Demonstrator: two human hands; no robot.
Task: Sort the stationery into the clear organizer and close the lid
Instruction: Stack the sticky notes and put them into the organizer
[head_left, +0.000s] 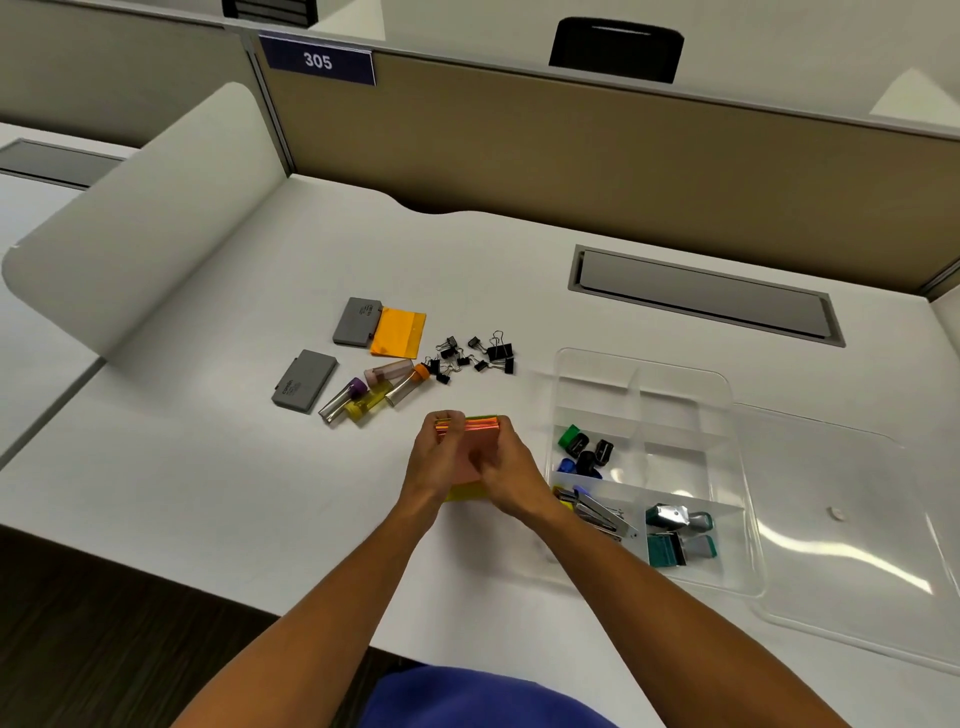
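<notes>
Both of my hands hold a stack of coloured sticky notes (470, 423) above the desk, my left hand (439, 460) on its left side and my right hand (511, 470) on its right. The clear organizer (675, 387) lies to the right, its lid (852, 519) swung open flat beside it. Sharpeners (584, 449), a stapler (595, 512) and teal clips (678, 532) fill its near compartments. On the desk behind my hands lie black binder clips (475, 356), small tubes (371, 392), two grey cases (304, 382) and an orange pad (397, 332).
A beige partition (571, 150) with a "305" sign closes off the back of the white desk (208, 493). A grey cable hatch (706, 296) sits behind the organizer. A curved white divider (145, 228) rises on the left.
</notes>
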